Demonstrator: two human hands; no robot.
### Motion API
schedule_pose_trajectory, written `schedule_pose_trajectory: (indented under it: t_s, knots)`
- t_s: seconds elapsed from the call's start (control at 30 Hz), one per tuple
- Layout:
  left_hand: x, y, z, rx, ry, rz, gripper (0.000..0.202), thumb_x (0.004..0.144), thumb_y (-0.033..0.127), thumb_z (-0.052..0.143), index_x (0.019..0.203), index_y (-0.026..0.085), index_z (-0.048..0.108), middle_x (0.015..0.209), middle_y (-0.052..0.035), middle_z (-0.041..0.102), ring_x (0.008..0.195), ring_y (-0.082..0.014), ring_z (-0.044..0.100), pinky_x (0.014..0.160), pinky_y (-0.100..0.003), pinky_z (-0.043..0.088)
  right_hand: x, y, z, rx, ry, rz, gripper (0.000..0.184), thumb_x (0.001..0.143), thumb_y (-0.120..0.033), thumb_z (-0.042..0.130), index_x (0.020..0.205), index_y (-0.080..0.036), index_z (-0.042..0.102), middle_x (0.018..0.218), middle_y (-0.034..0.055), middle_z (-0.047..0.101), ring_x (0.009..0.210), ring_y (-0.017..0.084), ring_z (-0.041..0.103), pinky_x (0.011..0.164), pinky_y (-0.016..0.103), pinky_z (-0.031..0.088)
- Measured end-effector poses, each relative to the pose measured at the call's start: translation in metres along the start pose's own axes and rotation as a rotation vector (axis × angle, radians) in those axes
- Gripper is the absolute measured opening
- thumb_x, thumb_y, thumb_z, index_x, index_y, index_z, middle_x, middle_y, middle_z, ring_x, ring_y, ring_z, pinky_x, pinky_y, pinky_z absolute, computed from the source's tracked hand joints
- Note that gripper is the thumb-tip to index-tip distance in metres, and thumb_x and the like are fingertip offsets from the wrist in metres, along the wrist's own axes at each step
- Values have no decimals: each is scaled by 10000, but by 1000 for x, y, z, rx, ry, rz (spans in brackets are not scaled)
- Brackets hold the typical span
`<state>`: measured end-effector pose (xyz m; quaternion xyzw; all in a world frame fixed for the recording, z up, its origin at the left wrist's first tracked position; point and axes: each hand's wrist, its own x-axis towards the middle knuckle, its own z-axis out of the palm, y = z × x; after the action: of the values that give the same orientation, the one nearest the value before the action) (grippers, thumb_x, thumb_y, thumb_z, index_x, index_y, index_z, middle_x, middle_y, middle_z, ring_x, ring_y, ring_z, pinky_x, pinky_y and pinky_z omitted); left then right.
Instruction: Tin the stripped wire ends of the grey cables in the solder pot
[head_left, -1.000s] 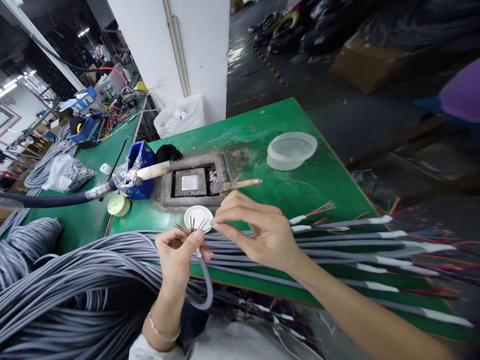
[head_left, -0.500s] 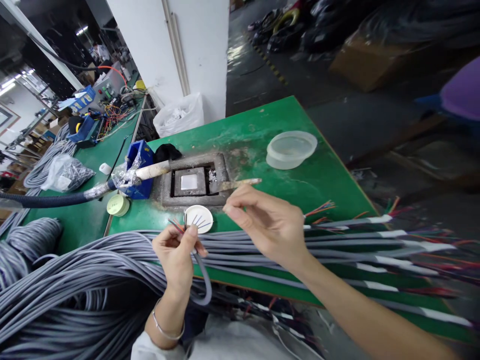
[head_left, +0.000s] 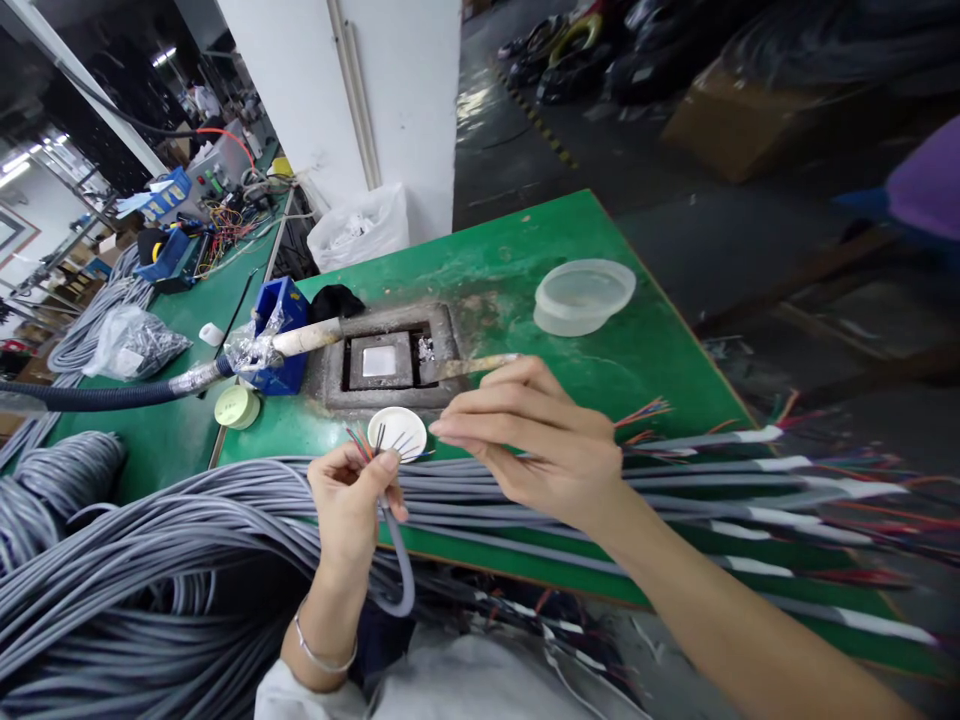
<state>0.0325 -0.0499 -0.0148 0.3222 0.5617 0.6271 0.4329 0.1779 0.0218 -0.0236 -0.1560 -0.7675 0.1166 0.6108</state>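
My left hand [head_left: 351,505] is closed around the end of a grey cable [head_left: 397,570], which loops down toward my lap. Thin coloured wires [head_left: 379,440] fan out above its fingers. My right hand [head_left: 536,440] hovers just right of those wires, its fingers stretched toward them with the tips close together; whether they touch a wire I cannot make out. Behind the wires a small white round lid [head_left: 397,432] lies on the green table [head_left: 525,265]. A metal solder pot [head_left: 386,360] sits beyond it.
Bundles of grey cables [head_left: 150,560] cover the table's near side, with stripped coloured ends [head_left: 750,470] to the right. A clear plastic tub [head_left: 583,296], a blue bin [head_left: 279,335], a hose nozzle [head_left: 225,365] and a green tape roll [head_left: 237,408] stand around the pot.
My right hand pulled back from the fanned wires toward the pot, then returned close to them. My left hand has kept hold of the cable end.
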Motion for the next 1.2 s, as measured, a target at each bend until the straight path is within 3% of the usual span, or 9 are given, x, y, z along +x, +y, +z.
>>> schedule_pose_trajectory:
  t_s: [0.23, 0.4, 0.5, 0.6, 0.7, 0.83, 0.97, 1.07, 1.2]
  knots:
    - [-7, 2, 4, 37, 10, 61, 407, 573, 343, 771, 425, 152, 444, 319, 50, 481, 225, -82, 441, 254, -152, 332, -2, -4, 4, -29, -82, -36, 102, 862, -139, 529, 833, -210, 597, 737, 44, 647, 714, 166, 488, 612, 313, 432]
    - [-18, 1, 6, 240, 131, 298, 267, 618, 212, 742, 480, 150, 523, 428, 42, 565, 314, -97, 533, 320, -163, 416, 0, -9, 2, 147, -223, 287, 153, 870, -140, 482, 727, -194, 484, 661, 16, 542, 652, 137, 484, 586, 276, 443]
    - [-15, 1, 3, 193, 123, 261, 286, 627, 230, 738, 468, 152, 513, 372, 53, 523, 276, -88, 497, 294, -157, 390, 0, -8, 0, 228, -148, 452, 145, 876, -139, 466, 743, -197, 477, 646, -1, 509, 589, 112, 477, 527, 251, 426]
    - [-8, 2, 0, 59, 59, 121, 381, 589, 316, 763, 423, 150, 462, 311, 56, 467, 215, -73, 423, 238, -147, 321, -1, -7, 2, 75, 26, 250, 107, 833, -122, 551, 788, -219, 542, 670, 14, 572, 660, 149, 509, 632, 320, 451]
    - [-2, 4, -1, -21, 17, 3, 436, 519, 369, 792, 396, 147, 438, 306, 44, 465, 188, -65, 382, 204, -143, 268, -4, -6, 5, -77, 48, 18, 147, 817, -118, 583, 876, -250, 611, 727, 27, 652, 690, 173, 523, 607, 336, 448]
    - [-1, 6, 2, -62, -7, -69, 441, 480, 370, 805, 380, 146, 438, 297, 42, 454, 176, -61, 362, 195, -143, 244, -9, -4, 7, -145, 50, -90, 176, 789, -113, 623, 903, -244, 645, 747, 22, 692, 680, 172, 488, 572, 326, 433]
    - [-5, 6, 3, -32, -13, -35, 451, 495, 385, 798, 382, 152, 428, 285, 48, 438, 173, -68, 364, 200, -148, 236, -11, -5, 9, -191, -6, -145, 145, 812, -102, 573, 868, -226, 624, 729, 21, 684, 705, 176, 471, 603, 330, 420]
    - [-11, 5, 2, 74, 29, 72, 407, 568, 340, 773, 416, 153, 446, 319, 46, 482, 218, -83, 438, 240, -149, 311, -9, -10, 9, -133, -89, -35, 138, 845, -97, 494, 816, -215, 560, 719, 32, 634, 729, 173, 478, 633, 326, 420]
    - [-13, 5, 0, 135, 75, 150, 353, 600, 296, 757, 441, 151, 477, 326, 50, 495, 237, -85, 462, 266, -149, 348, -3, -13, 6, 138, -191, 353, 164, 879, -125, 428, 736, -203, 446, 662, 9, 492, 641, 134, 461, 559, 273, 417]
